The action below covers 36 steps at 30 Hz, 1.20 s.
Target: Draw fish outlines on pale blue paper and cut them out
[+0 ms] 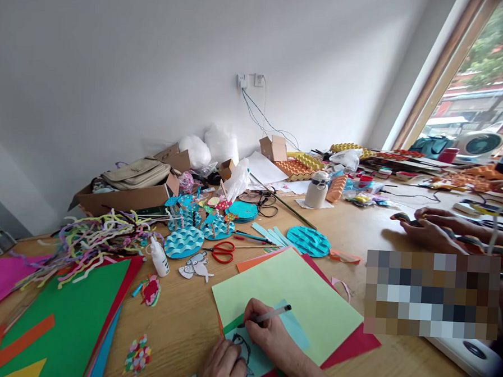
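Note:
My right hand [265, 330] is closed around a pen [275, 312] with a translucent barrel and black end. Its tip is hidden by the fingers, over a light blue sheet of paper [297, 326] that bears a black line drawing [242, 345] of curved outlines. My left hand [223, 367] lies with its fingers on the lower left part of that sheet, holding nothing between them. Beneath the sheet is a larger pale green paper [288, 286], stacked over red [363, 343] and orange sheets. A fish-like white paper cutout [195, 267] lies beyond my left hand.
Red-handled scissors [223, 252], a glue bottle [159, 258] and blue paper discs [308, 241] lie beyond the sheets. Coloured papers [72, 308] and fuzzy pipe cleaners [101, 242] cover the left. On the right, another person's hands [430, 229] hold a dark, bumpy strip.

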Each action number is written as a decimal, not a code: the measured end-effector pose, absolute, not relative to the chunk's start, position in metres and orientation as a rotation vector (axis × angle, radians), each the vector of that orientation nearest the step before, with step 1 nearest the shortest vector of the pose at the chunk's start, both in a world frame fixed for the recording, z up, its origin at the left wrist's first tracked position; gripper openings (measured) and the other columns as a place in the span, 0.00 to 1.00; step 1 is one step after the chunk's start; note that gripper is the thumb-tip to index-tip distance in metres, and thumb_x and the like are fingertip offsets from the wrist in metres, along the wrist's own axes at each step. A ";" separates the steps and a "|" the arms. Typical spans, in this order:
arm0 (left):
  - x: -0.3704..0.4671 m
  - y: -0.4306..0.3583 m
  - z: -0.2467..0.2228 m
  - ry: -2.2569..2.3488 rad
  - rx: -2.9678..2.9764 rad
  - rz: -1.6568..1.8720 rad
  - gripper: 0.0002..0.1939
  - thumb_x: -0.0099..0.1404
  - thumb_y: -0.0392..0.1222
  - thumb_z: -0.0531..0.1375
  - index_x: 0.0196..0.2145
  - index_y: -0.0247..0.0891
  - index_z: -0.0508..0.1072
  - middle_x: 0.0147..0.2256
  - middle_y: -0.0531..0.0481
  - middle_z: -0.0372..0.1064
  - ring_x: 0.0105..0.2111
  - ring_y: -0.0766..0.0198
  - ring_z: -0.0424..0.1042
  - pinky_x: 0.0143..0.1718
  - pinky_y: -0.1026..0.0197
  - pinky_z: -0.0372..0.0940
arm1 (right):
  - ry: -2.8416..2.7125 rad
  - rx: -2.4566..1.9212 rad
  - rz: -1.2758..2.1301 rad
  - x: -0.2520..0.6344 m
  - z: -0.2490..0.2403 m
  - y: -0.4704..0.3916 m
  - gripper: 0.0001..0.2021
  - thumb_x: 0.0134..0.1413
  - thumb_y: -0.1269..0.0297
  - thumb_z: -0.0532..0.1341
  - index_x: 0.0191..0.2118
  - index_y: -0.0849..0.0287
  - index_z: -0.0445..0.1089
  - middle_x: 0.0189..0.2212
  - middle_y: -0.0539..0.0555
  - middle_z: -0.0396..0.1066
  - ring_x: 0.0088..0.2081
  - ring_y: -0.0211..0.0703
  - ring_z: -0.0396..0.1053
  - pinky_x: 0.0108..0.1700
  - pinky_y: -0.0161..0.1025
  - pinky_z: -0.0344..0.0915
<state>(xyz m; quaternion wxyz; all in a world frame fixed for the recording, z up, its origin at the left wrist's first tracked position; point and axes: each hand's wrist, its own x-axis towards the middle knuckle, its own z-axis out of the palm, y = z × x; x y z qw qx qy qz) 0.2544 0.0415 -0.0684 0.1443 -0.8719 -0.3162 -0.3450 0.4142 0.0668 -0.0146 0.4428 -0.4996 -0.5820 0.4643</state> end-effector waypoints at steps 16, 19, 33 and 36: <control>0.256 0.046 -0.063 -0.825 -2.456 -0.976 0.19 0.64 0.26 0.43 0.25 0.41 0.67 0.27 0.55 0.70 0.30 0.67 0.72 0.46 0.61 0.64 | -1.369 -1.216 1.233 0.415 -0.014 0.068 0.04 0.36 0.72 0.51 0.23 0.58 0.59 0.15 0.43 0.54 0.20 0.33 0.52 0.22 0.31 0.50; 0.256 0.046 -0.061 -0.824 -2.470 -0.907 0.20 0.63 0.26 0.42 0.24 0.41 0.67 0.25 0.55 0.68 0.28 0.67 0.71 0.46 0.60 0.65 | -1.341 -1.205 1.274 0.414 -0.012 0.068 0.04 0.35 0.72 0.51 0.23 0.58 0.58 0.14 0.42 0.54 0.18 0.32 0.51 0.20 0.30 0.49; 0.254 0.046 -0.055 -0.822 -2.538 -0.807 0.19 0.63 0.26 0.42 0.24 0.41 0.65 0.25 0.54 0.67 0.28 0.68 0.70 0.48 0.59 0.64 | -1.325 -1.189 1.301 0.414 -0.010 0.069 0.04 0.35 0.71 0.51 0.23 0.57 0.57 0.13 0.41 0.52 0.17 0.31 0.49 0.19 0.30 0.47; 0.254 0.045 -0.055 -0.839 -2.549 -0.809 0.19 0.64 0.28 0.40 0.25 0.40 0.65 0.26 0.53 0.67 0.28 0.67 0.70 0.48 0.58 0.64 | -1.316 -1.180 1.315 0.414 -0.011 0.070 0.03 0.35 0.72 0.51 0.23 0.57 0.57 0.13 0.41 0.52 0.17 0.31 0.49 0.19 0.30 0.46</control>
